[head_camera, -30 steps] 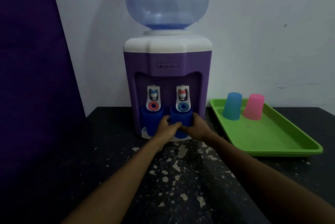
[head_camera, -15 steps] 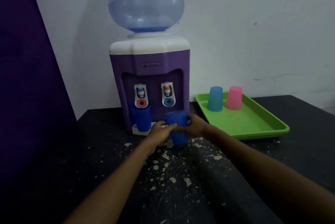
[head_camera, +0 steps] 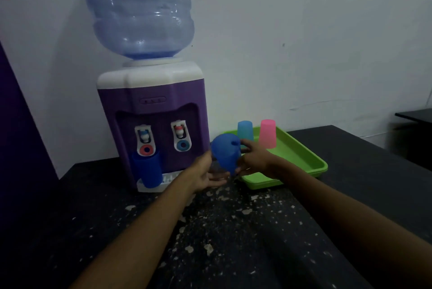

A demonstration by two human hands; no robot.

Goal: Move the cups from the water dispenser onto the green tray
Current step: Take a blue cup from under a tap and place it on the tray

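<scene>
A dark blue cup (head_camera: pixel 226 153) is in the air between the water dispenser (head_camera: pixel 152 122) and the green tray (head_camera: pixel 301 160), tilted so its base shows. My right hand (head_camera: pixel 253 160) grips it from the right. Just left of the cup and below it, my left hand (head_camera: pixel 205 174) has its fingers apart, touching or nearly touching the cup. A second dark blue cup (head_camera: pixel 147 169) stands under the dispenser's left tap. On the tray's far end a light blue cup (head_camera: pixel 245 130) and a pink cup (head_camera: pixel 267 134) stand upside down.
The dispenser carries a large clear water bottle (head_camera: pixel 140 10) and stands against a white wall. The black countertop (head_camera: pixel 210 230) is speckled with pale flecks. A purple panel (head_camera: pixel 18 136) rises at the left. A dark table edge (head_camera: pixel 416 115) shows far right.
The dark blue cup has left the right tap, moved right toward the tray and tipped over. My left hand has loosened from it. The view has shifted right.
</scene>
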